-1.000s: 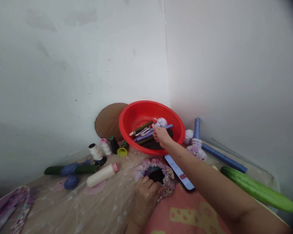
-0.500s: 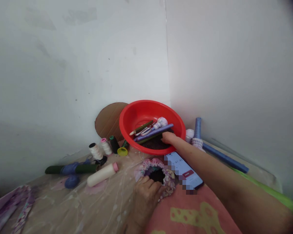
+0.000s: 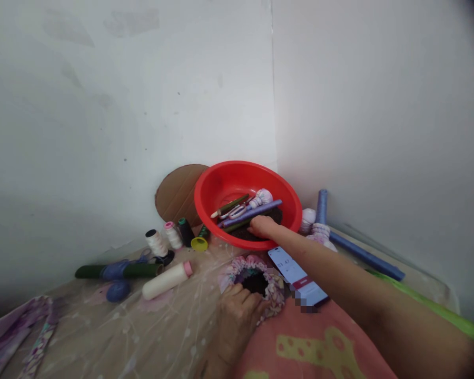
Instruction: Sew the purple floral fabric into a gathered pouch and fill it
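Observation:
My left hand (image 3: 239,310) grips the gathered rim of a floral cloth pouch (image 3: 275,300), whose round mouth faces up. Dark stuff shows inside the pouch. Reaching into the red basin (image 3: 209,210), my right hand (image 3: 263,226) has its fingers bent down into dark loose material (image 3: 275,215); the fingertips are hidden, so what they hold cannot be made out. Beside that hand lie a purple-wrapped stick (image 3: 253,213), scissors (image 3: 237,211), a dark green stick (image 3: 233,204) and a cloth-headed bundle (image 3: 264,197).
A phone (image 3: 296,273) lies under my right forearm. Thread spools (image 3: 156,243), a white cone (image 3: 164,281), a green tube (image 3: 142,270) and a blue ball (image 3: 118,290) are on the left. Blue-wrapped sticks (image 3: 367,255) lie along the right wall; a cardboard disc (image 3: 177,192) leans behind.
My right hand has moved a little left within the basin, over the dark material. My left hand keeps its hold on the pouch rim.

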Available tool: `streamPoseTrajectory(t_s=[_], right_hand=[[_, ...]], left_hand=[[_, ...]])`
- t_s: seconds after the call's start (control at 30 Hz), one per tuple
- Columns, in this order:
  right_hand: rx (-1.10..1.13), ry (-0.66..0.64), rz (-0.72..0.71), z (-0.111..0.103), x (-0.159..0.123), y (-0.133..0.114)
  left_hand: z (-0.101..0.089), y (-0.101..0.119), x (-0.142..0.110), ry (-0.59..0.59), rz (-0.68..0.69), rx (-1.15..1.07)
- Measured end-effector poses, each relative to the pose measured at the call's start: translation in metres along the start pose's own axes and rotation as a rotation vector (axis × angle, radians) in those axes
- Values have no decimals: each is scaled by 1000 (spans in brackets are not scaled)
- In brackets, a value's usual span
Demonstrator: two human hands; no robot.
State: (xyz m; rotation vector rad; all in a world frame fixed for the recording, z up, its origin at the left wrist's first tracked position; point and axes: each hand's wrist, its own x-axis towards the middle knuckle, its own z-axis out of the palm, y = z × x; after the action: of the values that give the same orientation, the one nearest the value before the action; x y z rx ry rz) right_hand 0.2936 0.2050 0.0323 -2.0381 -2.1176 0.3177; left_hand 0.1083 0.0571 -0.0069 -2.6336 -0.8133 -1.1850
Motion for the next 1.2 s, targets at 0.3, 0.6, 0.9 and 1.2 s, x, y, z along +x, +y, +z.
streamPoseTrajectory(t_s=[0.3,0.6,0.9,1.2], right_hand=[[331,218,113,-13,-1,5],[1000,328,189,-33,-20,-13],[1399,208,75,-17,-87,-77],[1274,366,-64,34,-93,-80]], left_hand=[[3,-3,-2,-16,2,-1],[1,-1,2,10,31,6],[0,0,3,27,26,0],[2,0,2,54,18,-13]])
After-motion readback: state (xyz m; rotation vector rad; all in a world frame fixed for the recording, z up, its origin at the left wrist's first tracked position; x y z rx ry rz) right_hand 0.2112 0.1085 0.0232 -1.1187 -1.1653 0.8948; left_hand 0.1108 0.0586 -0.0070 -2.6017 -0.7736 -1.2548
